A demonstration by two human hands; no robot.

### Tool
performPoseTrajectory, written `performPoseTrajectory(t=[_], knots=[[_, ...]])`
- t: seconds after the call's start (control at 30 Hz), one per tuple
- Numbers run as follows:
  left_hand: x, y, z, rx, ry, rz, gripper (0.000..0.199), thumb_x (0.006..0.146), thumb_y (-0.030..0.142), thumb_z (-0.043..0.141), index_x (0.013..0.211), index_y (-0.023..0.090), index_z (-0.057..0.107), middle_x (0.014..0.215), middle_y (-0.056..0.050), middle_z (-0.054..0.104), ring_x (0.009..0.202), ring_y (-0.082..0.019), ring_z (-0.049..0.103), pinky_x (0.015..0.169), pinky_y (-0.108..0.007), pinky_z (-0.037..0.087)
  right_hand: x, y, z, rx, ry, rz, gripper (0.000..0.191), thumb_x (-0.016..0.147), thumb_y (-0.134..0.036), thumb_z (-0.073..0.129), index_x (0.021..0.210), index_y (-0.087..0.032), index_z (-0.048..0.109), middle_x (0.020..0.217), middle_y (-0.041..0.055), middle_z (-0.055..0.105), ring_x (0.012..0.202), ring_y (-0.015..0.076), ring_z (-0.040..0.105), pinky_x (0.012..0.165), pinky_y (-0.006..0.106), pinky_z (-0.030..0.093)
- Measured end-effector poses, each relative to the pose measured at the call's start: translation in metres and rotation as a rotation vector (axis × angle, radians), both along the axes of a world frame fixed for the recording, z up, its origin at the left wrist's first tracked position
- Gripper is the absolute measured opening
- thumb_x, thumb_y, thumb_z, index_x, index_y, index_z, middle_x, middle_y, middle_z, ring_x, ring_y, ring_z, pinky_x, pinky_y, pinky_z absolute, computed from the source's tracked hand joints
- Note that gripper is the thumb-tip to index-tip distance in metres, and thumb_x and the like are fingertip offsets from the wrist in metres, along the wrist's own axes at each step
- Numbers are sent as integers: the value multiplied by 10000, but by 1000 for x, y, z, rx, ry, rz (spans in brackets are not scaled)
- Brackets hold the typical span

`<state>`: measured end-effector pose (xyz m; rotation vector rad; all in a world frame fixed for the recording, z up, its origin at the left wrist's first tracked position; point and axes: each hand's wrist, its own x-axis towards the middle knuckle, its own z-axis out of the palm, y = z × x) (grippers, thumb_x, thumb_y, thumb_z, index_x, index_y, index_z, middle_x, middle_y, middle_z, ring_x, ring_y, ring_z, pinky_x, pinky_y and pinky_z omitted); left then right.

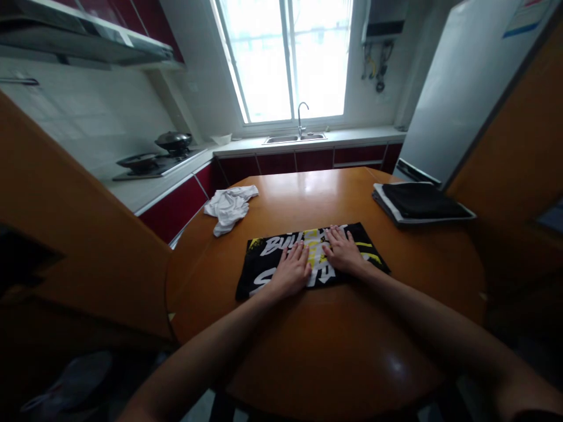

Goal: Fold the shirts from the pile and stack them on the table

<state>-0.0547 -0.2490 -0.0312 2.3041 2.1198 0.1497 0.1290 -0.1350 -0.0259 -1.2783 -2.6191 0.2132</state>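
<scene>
A black cloth (253, 262) with white lettering and yellow patches lies folded flat in a rough rectangle on the wooden table (308, 340). My left hand (293, 271) rests palm down on its middle, fingers stretched out over the print. To the right of it, my right hand (343, 252) also lies flat on the cloth, with its fingers spread. Neither hand grasps anything. Both palms hide part of the lettering.
A crumpled white cloth (229, 206) lies at the table's back left. Folded black, white and grey cloths (420, 201) are stacked at the back right. Beyond are a stove with pans (173, 140), a sink (281, 139) and a fridge (457, 88).
</scene>
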Motion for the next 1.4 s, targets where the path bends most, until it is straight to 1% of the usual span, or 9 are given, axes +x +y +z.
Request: performPoseTrajectory(t=[0.2,0.3,0.47,0.57,0.7,1.0,1.2,1.3,1.4], knots=[[2,-1,7,-53,-32,0,602,1012,364,287,1556,109,327,1653,-158,191,1540,-284,139,1223,-551,119,17,20,2,-64,-62,-88,704,1019,-521,259,1578,-94,265,1661,153,162,1542,261,101,1223,527,30],[-3,1,14,-74,-95,12,615,1020,430,291,1542,109,354,1641,-161,237,1532,-277,180,1227,-504,155,20,25,-2,-46,-68,-105,724,1017,-532,255,1577,-74,256,1664,157,139,1545,251,75,1225,520,33],[-40,3,25,73,-53,126,596,1035,462,280,1517,133,403,1626,-140,300,1528,-273,198,1229,-499,168,20,25,-8,-33,-65,-94,717,1012,-528,248,1575,-86,273,1665,134,158,1545,246,79,1227,527,53],[-67,0,23,56,-10,266,646,1032,515,278,1533,120,376,1628,-170,279,1528,-305,188,1227,-525,143,21,27,-9,-36,-63,-100,716,1008,-534,249,1576,-100,279,1665,131,168,1545,246,84,1229,522,64],[-84,-1,16,40,-33,289,650,1038,521,241,1537,125,370,1618,-170,305,1521,-286,220,1225,-490,171,23,29,-11,-35,-70,-106,713,1004,-529,253,1575,-103,285,1664,134,177,1544,243,96,1230,515,70],[-88,3,13,28,-33,389,707,1024,565,241,1535,94,370,1618,-190,291,1527,-315,186,1218,-546,161,23,30,-10,-31,-63,-126,737,997,-554,249,1571,-95,291,1665,135,167,1544,259,85,1224,545,72],[-91,4,16,55,-31,387,687,1024,551,263,1517,92,399,1609,-203,307,1517,-327,217,1211,-567,163,41,48,-8,-61,-34,-277,747,1001,-546,223,1563,-58,294,1644,181,216,1532,296,147,1210,569,120],[-77,4,25,141,0,347,662,1018,537,293,1507,109,419,1605,-201,319,1515,-338,220,1209,-584,156,42,48,-1,27,25,-343,729,1006,-502,230,1550,-21,301,1636,208,221,1529,308,155,1208,570,112],[-50,2,29,174,-13,218,642,1023,525,276,1523,141,396,1613,-170,317,1519,-308,222,1219,-545,170,28,30,8,145,86,-229,665,1012,-434,245,1546,-45,324,1640,181,233,1535,283,137,1218,539,79]])
